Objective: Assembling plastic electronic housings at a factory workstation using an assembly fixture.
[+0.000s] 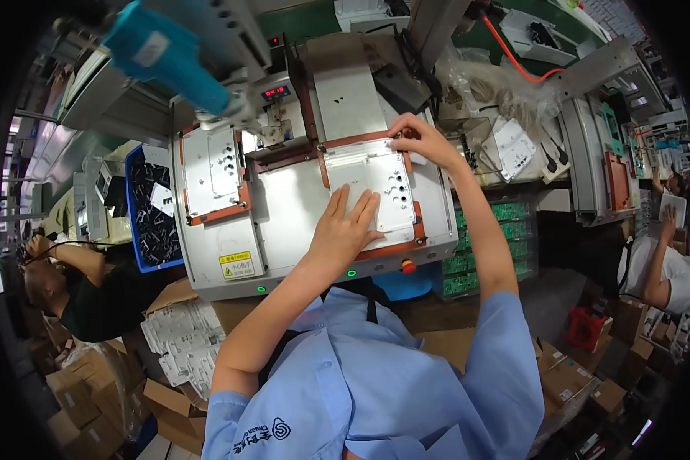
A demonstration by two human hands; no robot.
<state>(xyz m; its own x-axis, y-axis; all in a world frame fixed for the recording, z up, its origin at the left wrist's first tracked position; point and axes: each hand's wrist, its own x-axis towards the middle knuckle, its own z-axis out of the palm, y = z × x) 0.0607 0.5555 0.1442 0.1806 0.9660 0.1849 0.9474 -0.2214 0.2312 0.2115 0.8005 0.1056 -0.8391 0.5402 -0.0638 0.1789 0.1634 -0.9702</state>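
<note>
A flat silver metal plate (376, 180) with a column of holes along its right side lies in a red-brown fixture (418, 222) on the machine's right half. My left hand (343, 230) rests on the lower left part of this plate, fingers stretched out and lying flat. At the fixture's upper right corner is my right hand (425, 142), its fingers bent and the thumb and forefinger brought close together at the edge. Whatever is between those fingertips is too small to make out. A similar plate (209, 172) sits in a second fixture to the left.
A teal power tool (165, 57) hangs over the machine's left side, near a red digital display (276, 93). Left stands a blue bin (136, 230) of black parts. A red button (409, 267) projects from the front edge. Green circuit boards (479, 264) are stacked at right.
</note>
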